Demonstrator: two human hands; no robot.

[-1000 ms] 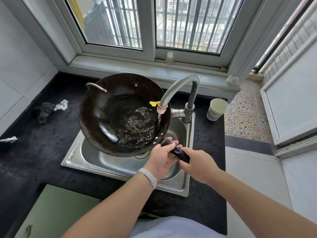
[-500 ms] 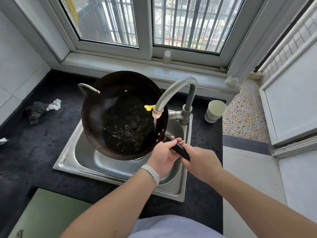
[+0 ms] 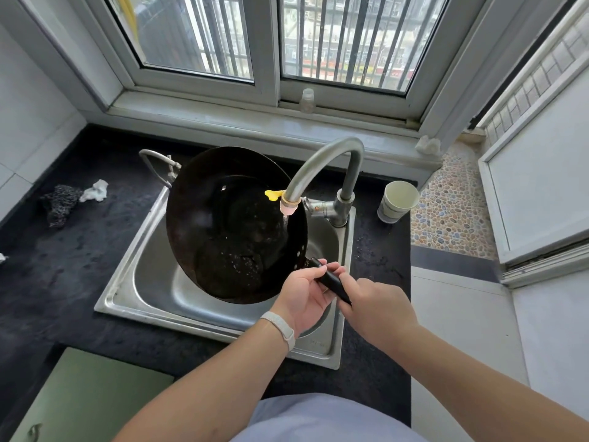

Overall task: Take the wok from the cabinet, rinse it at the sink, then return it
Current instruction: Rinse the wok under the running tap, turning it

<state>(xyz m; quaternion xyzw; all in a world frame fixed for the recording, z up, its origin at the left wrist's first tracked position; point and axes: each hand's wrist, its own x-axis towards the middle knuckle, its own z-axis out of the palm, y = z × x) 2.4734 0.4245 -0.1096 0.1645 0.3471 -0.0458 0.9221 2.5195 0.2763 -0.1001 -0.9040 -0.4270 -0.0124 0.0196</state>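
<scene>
Wok (image 3: 232, 224) is tilted over the steel sink (image 3: 153, 282), both hands, left (image 3: 302, 298) and right (image 3: 376, 311), closed around its black handle (image 3: 328, 279). Faucet (image 3: 322, 167) arches before its rim; a paper cup (image 3: 396, 202) and a scouring pad (image 3: 60, 202) lie on the dark tabletop (image 3: 63, 282).

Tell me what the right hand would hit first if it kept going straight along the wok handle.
Probably the left hand, gripping the same handle just ahead of the right hand; beyond it, the wok bowl.
</scene>
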